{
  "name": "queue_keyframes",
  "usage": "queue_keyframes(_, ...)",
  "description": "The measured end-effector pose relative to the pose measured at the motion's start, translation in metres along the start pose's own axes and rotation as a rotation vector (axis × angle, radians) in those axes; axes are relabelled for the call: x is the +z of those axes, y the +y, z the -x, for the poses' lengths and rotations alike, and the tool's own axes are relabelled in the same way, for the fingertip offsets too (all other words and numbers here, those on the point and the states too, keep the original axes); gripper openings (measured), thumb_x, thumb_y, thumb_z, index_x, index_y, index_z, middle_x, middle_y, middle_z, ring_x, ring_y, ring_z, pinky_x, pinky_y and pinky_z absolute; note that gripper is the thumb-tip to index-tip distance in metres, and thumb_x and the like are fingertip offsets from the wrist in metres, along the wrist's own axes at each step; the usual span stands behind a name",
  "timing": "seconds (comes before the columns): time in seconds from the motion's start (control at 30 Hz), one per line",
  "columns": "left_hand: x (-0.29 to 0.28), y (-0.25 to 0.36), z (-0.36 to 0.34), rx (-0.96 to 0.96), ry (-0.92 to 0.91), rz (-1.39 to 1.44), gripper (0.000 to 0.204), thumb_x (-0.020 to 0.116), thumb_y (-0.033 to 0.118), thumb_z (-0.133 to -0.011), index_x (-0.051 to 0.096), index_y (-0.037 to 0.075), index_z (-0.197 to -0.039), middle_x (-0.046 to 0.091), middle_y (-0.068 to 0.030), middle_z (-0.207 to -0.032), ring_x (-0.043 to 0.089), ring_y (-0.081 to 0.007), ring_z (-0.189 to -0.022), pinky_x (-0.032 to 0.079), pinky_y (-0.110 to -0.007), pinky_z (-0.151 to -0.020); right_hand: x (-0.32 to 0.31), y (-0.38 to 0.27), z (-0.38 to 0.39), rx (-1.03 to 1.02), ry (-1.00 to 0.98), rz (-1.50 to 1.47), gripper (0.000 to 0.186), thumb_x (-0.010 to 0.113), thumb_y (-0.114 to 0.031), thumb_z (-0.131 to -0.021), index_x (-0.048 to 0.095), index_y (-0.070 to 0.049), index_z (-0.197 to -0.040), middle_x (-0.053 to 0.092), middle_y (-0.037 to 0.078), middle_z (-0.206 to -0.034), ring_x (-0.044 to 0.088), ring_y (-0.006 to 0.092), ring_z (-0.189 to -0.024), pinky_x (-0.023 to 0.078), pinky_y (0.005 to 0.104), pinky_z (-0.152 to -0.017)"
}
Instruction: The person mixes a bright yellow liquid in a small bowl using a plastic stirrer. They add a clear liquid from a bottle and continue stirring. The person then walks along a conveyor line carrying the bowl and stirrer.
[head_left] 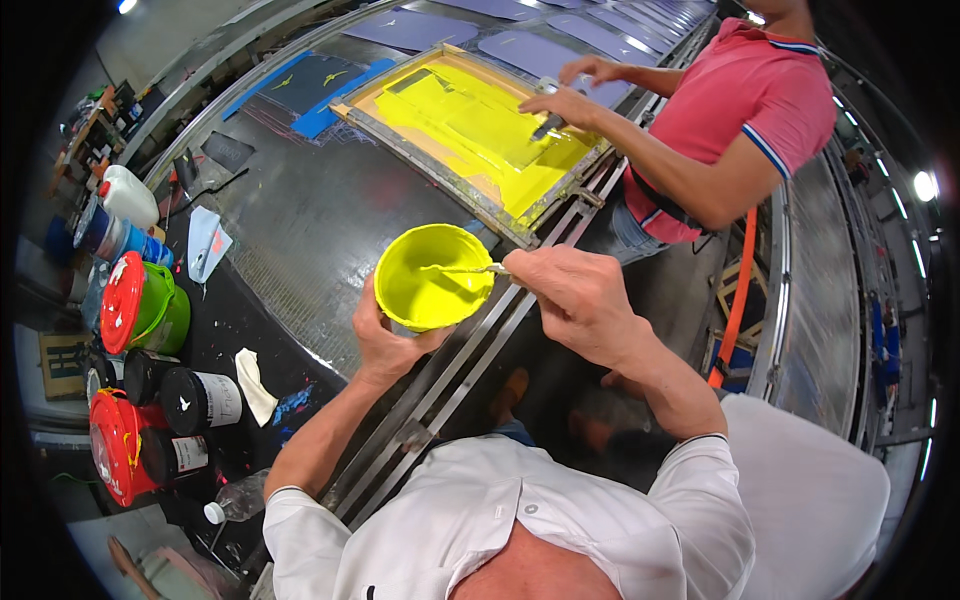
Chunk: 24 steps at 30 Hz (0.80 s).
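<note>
A round tub [402, 262] of bright yellow ink is gripped by my left hand [385, 345], whose fingers wrap its lower left side. The tub tilts so that its mouth and coated inner wall show. My right hand [580, 300] pinches the end of a thin ink-smeared stirrer [492, 269], and its far end reaches into the tub. Whether it is a spatula or a spoon I cannot tell. Just beyond the tub lies a framed printing screen [425, 150] spread with yellow ink.
Across the screen a co-worker in a pink shirt [745, 100] has a hand [565, 105] on a dark-ended tool. At left stand a green bucket with a red lid [170, 315], black jars [195, 400], a white jug [130, 195] and a clear bottle [240, 498]. Metal rails [460, 375] edge the table.
</note>
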<state>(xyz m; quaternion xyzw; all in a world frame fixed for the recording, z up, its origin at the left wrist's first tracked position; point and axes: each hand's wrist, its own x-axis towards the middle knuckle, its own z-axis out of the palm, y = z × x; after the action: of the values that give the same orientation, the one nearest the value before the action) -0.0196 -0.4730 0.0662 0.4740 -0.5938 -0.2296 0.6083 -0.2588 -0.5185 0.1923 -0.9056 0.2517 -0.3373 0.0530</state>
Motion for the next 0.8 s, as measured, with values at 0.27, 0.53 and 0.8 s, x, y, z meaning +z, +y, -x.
queue_keyframes(0.27, 0.056, -0.013, -0.036, -0.045, 0.04, -0.121, 0.081, 0.095, 0.019, -0.063, 0.055, 0.0, -0.131, 0.066, -0.011, -0.118, 0.066, -0.0228, -0.11, 0.052, -0.035, -0.098, -0.01, 0.088, 0.011, 0.051, 0.173, -0.145, 0.04, 0.062, 0.007, -0.074, 0.066, -0.006, -0.112, 0.066, 0.012, -0.078, 0.068, 0.0307, -0.071, 0.054, 0.0397, -0.06)
queue_keyframes(0.53, 0.097, -0.026, -0.075, -0.118, 0.062, -0.064, 0.081, 0.094, 0.018, -0.062, 0.055, 0.001, -0.131, 0.066, -0.0096, -0.118, 0.065, -0.0217, -0.111, 0.051, -0.035, -0.099, -0.016, 0.14, 0.0, 0.193, 0.208, -0.224, 0.022, 0.067, 0.0, -0.084, 0.068, -0.003, -0.106, 0.072, 0.016, -0.089, 0.071, 0.0334, -0.078, 0.055, 0.039, -0.064)
queue_keyframes(0.8, 0.098, -0.081, -0.125, -0.062, 0.082, -0.154, 0.083, 0.095, 0.023, -0.061, 0.056, 0.001, -0.131, 0.066, -0.0117, -0.12, 0.066, -0.0242, -0.111, 0.052, -0.035, -0.098, 0.01, 0.173, -0.029, 0.273, 0.166, -0.203, 0.015, 0.069, -0.003, -0.088, 0.067, -0.003, -0.103, 0.072, 0.015, -0.089, 0.07, 0.0348, -0.076, 0.053, 0.0408, -0.062)
